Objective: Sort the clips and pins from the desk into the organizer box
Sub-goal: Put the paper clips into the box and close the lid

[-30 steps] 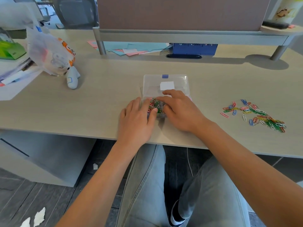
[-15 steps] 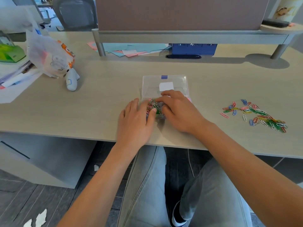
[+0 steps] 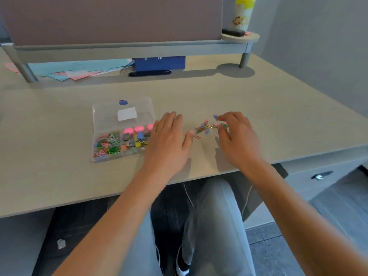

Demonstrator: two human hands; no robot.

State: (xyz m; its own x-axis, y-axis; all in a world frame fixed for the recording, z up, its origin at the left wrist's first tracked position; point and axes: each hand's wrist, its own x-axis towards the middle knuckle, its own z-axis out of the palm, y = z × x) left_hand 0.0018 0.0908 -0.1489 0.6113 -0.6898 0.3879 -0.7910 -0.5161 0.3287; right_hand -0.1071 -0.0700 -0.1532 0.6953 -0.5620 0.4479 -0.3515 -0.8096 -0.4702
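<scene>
Furthest left of both hands, the clear plastic organizer box (image 3: 111,148) sat on the desk (image 3: 258,100) with its lid (image 3: 123,114) folded back away from the person; its left compartment held a tangle of colored paper clips (image 3: 107,143), and the compartments nearer the left hand held binder clips (image 3: 137,143) with pink-capped pieces behind them. The left hand (image 3: 167,140) lay palm down just beside the box's right end and partly across it, fingers straight and loosely spread, gripping nothing. Between the two hands a small scatter of loose paper clips (image 3: 203,128) lay on the desk, one pink clip (image 3: 197,136) just off the left thumb. The right hand (image 3: 237,136) was at the right edge of that scatter, its fingers curled down over several clips (image 3: 223,124) and apparently pinching them, though motion blur left the exact grip unclear.
</scene>
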